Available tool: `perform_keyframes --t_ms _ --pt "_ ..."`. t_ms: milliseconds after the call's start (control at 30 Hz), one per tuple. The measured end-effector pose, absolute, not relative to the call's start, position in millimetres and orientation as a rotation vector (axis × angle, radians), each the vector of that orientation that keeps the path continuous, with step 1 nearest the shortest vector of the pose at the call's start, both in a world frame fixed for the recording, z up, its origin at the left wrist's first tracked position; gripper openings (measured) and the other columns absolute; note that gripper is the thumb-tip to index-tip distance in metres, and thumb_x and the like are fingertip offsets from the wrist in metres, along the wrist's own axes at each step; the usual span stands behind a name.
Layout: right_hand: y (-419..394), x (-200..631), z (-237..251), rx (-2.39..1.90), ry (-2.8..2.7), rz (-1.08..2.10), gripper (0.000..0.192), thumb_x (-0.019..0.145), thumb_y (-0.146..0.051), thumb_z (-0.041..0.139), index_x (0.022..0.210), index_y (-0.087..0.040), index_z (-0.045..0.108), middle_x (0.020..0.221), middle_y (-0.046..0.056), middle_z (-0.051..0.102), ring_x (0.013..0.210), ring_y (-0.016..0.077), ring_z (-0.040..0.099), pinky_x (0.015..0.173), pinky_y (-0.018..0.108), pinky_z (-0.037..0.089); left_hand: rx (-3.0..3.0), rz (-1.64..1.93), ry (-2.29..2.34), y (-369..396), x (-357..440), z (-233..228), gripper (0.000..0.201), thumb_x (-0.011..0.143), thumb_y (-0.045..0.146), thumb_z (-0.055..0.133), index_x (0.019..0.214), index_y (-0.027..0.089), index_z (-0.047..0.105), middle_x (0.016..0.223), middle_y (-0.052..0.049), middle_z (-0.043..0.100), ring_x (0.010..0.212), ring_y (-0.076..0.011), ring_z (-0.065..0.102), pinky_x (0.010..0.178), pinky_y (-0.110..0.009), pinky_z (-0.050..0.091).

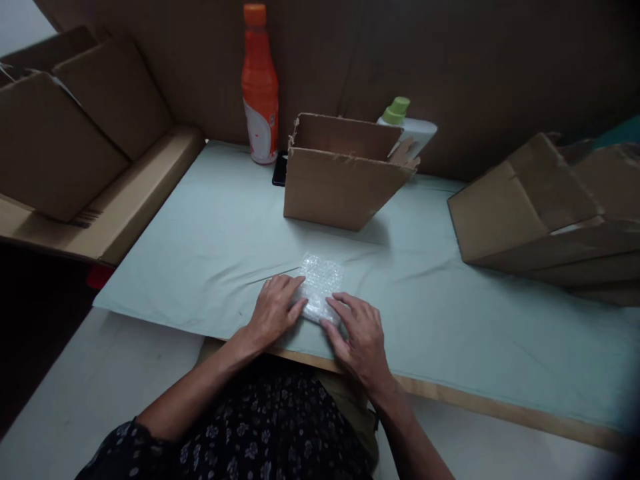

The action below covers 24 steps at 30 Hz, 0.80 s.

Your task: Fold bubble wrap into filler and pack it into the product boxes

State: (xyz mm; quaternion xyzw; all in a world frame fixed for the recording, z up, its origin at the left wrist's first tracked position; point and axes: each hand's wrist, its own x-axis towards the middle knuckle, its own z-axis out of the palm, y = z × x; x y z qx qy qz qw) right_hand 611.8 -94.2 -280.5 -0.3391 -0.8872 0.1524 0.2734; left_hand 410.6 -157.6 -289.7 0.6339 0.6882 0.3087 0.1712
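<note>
A small piece of clear bubble wrap (320, 283) lies on the cloth near the table's front edge. Its near part looks folded over; whether anything is inside I cannot tell. My left hand (276, 308) grips its left side, thumb and forefinger at the edge. At the near right corner, the thumb and fingers of my right hand (357, 331) hold the wrap, with the thumb at the front edge.
Behind the wrap stands an open cardboard box (333, 190). An orange bottle (260, 87), a dark phone-like object (280, 170) and a white bottle with a green cap (420, 133) are at the back. Cardboard boxes flank the pale green cloth (200, 233), left (65, 140) and right (493, 213).
</note>
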Motion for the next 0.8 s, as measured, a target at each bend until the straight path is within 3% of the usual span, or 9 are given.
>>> perform_keyframes --t_ms 200,400,533,667,733,800 --pt "-92 606 -287 -0.844 -2.522 0.368 0.028 0.099 -0.026 0.055 0.123 -0.023 0.068 0.122 0.011 0.071 0.112 0.0294 0.063 0.095 0.047 0.048 1.758 0.998 2.021 -146 412 -288 0.035 0.093 0.026 0.058 0.127 0.018 0.062 0.120 -0.013 0.063 0.112 -0.0279 0.058 0.100 -0.047 0.047" --pt "-90 611 -280 -1.141 -2.132 0.954 0.030 0.098 -0.040 0.057 0.119 -0.023 0.071 0.110 0.009 0.076 0.096 0.0255 0.070 0.085 0.040 0.055 0.837 1.391 1.700 -188 420 -280 0.065 0.088 0.041 0.067 0.145 0.018 0.044 0.123 -0.014 0.062 0.105 -0.0223 0.063 0.092 -0.040 0.053" --pt "-102 608 -272 -1.207 -1.865 1.431 0.035 0.095 -0.046 0.059 0.114 -0.019 0.071 0.100 0.007 0.075 0.085 0.0218 0.069 0.073 0.031 0.056 0.369 1.372 1.215 -187 432 -272 0.071 0.074 0.041 0.082 0.134 0.015 0.054 0.122 -0.014 0.066 0.111 -0.0239 0.065 0.098 -0.037 0.050" --pt "-109 609 -272 -1.155 -1.868 1.287 0.030 0.091 -0.044 0.065 0.108 -0.022 0.073 0.111 0.009 0.072 0.103 0.0250 0.067 0.090 0.037 0.056 0.186 1.408 1.052 -169 440 -271 0.065 0.061 0.038 0.092 0.114 0.014 0.063 0.100 -0.006 0.070 0.091 -0.0172 0.064 0.085 -0.028 0.050" --pt "-107 613 -273 -1.162 -1.812 1.194 0.042 0.085 -0.048 0.071 0.119 -0.022 0.069 0.126 0.012 0.067 0.115 0.0277 0.064 0.097 0.041 0.055 0.176 1.467 1.071 -164 444 -273 0.068 0.058 0.039 0.093 0.115 0.016 0.063 0.099 -0.004 0.069 0.088 -0.0155 0.063 0.082 -0.026 0.050" --pt "-104 617 -274 -1.143 -1.740 1.359 0.059 0.080 -0.053 0.075 0.129 -0.021 0.064 0.128 0.013 0.066 0.112 0.0277 0.066 0.091 0.039 0.057 0.250 1.504 1.108 -162 446 -275 0.067 0.060 0.042 0.093 0.114 0.017 0.063 0.099 -0.004 0.069 0.088 -0.0154 0.062 0.082 -0.025 0.049"
